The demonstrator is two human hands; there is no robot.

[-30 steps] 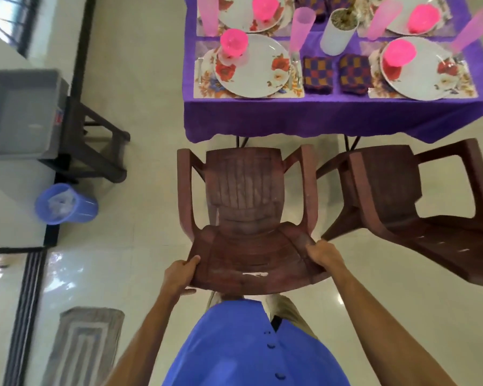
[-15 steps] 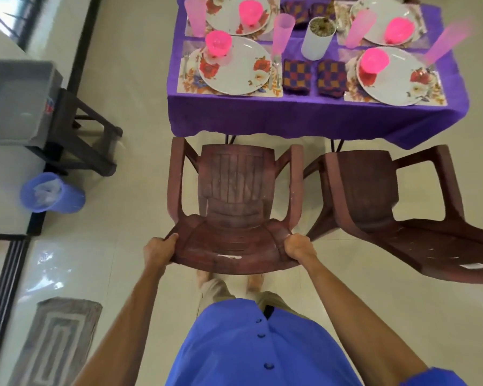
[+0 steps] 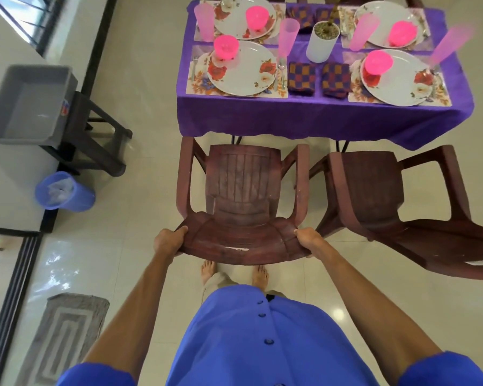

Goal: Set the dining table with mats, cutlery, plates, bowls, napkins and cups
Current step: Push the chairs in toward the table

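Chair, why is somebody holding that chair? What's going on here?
A person is gripping the top of a brown chair's backrest, left hand on one corner and right hand on the other. It faces the table, which is already laid with mats, plates, pink bowls, cups and napkins. A second chair stands beside it, turned at an angle.

Glossy pale tiled floor (image 3: 140,112) reflects daylight; a grey mat (image 3: 64,338), blue bin (image 3: 67,195) and dark stool (image 3: 95,135) stand left.
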